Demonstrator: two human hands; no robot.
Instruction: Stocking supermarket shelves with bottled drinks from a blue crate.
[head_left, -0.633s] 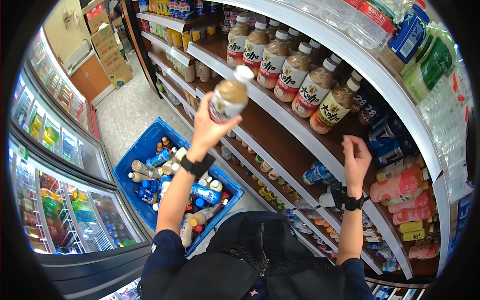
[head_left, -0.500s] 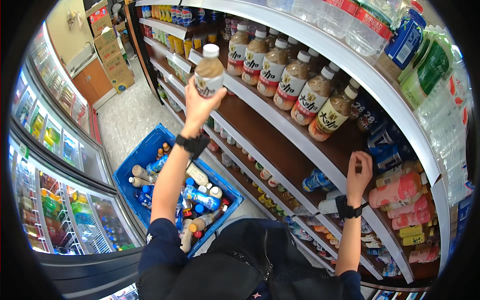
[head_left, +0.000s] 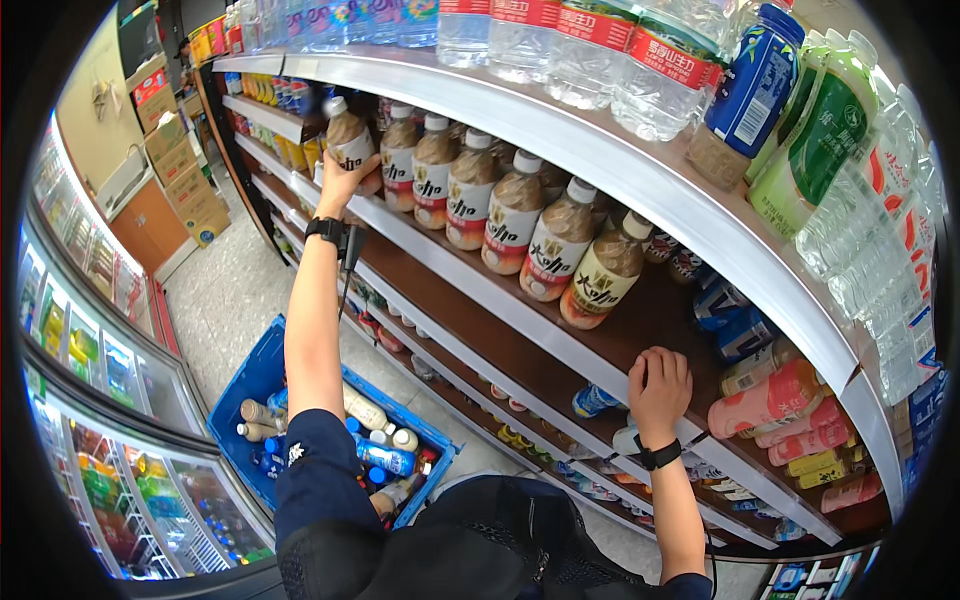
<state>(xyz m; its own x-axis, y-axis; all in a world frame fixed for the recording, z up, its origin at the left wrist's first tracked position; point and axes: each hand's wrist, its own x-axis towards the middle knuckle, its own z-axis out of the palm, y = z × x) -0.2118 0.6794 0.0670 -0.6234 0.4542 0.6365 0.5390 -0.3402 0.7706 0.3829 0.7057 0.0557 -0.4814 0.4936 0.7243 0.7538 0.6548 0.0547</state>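
A brown drink bottle (head_left: 350, 143) with a white cap and pale label is in my left hand (head_left: 344, 186), its fingers wrapped round the lower part. It stands nearly upright at the far left end of a row of similar coffee-coloured bottles (head_left: 468, 205) on the brown shelf (head_left: 640, 318). At the row's near end, one bottle (head_left: 602, 280) has a yellowish label. My right hand (head_left: 660, 390) rests at the shelf's front edge, fingers extended over the surface and holding nothing. Blue cans (head_left: 728, 318) and pink-labelled bottles (head_left: 765, 395) lie or stand beyond it.
A blue crate (head_left: 262, 352) of mixed bottles sits on the floor below my left arm. Glass-door coolers (head_left: 110, 350) line the left side. Clear water bottles (head_left: 580, 50) crowd the top shelf above. Cardboard boxes (head_left: 178, 175) are stacked at the far left.
My left hand has carried the bottle from in front of the shelf to the row's far end. My right hand has come down onto the shelf edge, its fingers straightened. The view has shifted.
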